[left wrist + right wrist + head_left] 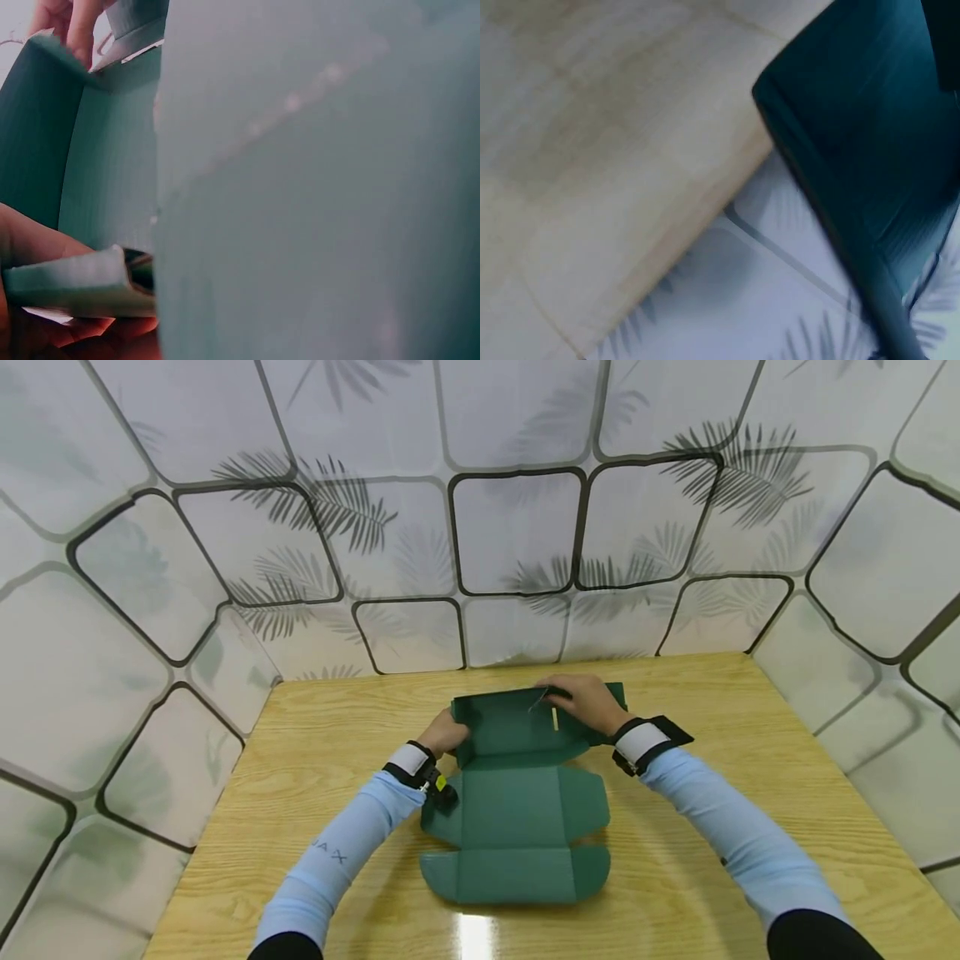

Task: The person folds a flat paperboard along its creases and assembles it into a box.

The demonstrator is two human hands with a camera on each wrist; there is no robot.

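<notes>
A green cardboard box, partly folded, lies on the wooden table. Its near panels and rounded side flaps are spread flat, while walls stand around the far section. My left hand grips the left wall of that section; in the left wrist view the thumb and fingers sit on either side of a doubled cardboard edge. Over at the far wall, my right hand pinches a flap with curled fingers. A pale narrow slot shows beneath it. The right wrist view has only a green panel, with no fingers visible.
The wooden table ends at a patterned curtain-like wall just behind the box. Similar patterned sheets rise at the left and right. A bright reflection lies near the table's front.
</notes>
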